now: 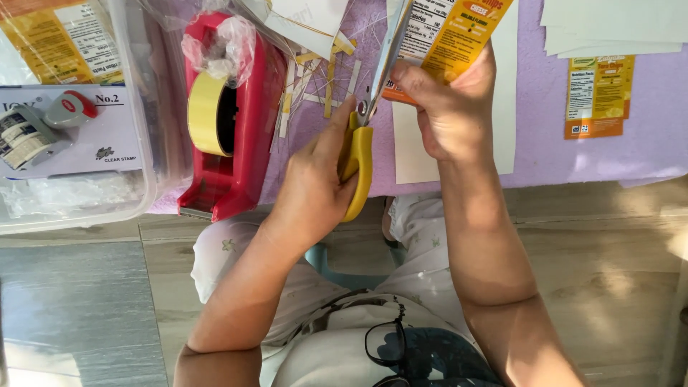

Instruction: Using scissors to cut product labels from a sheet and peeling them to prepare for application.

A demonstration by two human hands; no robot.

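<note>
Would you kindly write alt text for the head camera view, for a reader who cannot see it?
Seen from above, a person's left hand works yellow-handled scissors through an orange printed label held by the right hand, over a lilac tablecloth. A red tape dispenser with yellow tape stands to the left, beside a clear plastic box.

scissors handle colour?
Yellow: the scissors in the left hand, clearest in the head view.

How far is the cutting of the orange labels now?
Done: one trimmed orange label lies on the purple cloth, and paper strips lie near the red tape dispenser. In hand: the left hand works yellow scissors through a label held by the right hand. Left: that cut.
</note>
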